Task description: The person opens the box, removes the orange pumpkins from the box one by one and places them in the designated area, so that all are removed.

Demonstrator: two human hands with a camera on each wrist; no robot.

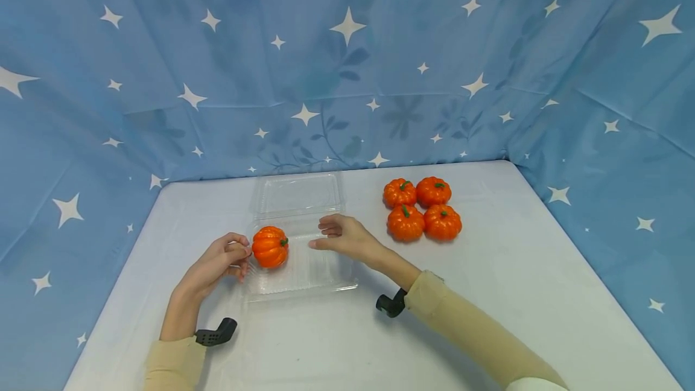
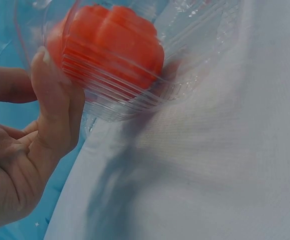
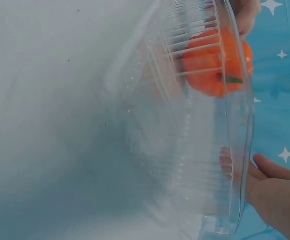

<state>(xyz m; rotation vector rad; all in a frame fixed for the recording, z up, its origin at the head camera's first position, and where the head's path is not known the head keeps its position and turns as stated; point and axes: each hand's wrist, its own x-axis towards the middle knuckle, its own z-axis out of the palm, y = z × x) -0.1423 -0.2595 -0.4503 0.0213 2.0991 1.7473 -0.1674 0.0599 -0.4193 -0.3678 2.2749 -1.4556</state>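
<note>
An orange toy pumpkin (image 1: pixel 269 247) with a green stem sits at the left end of a clear plastic clamshell box (image 1: pixel 304 285), whose lid (image 1: pixel 298 195) is folded back. At the box's left edge, my left hand (image 1: pixel 219 261) has its fingers bent and holds the rim beside the pumpkin. The left wrist view shows a fingertip (image 2: pixel 44 55) against the ribbed wall, with the pumpkin (image 2: pixel 112 47) behind it. Over the right part of the box is my right hand (image 1: pixel 347 237), thumb and fingers apart with nothing between them.
Several more orange pumpkins (image 1: pixel 406 223) stand close together on the white table (image 1: pixel 516 270), right of the box. A blue curtain (image 1: pixel 347 77) with white stars hangs along the table's back and sides. Each wrist wears a black camera (image 1: pixel 217 332).
</note>
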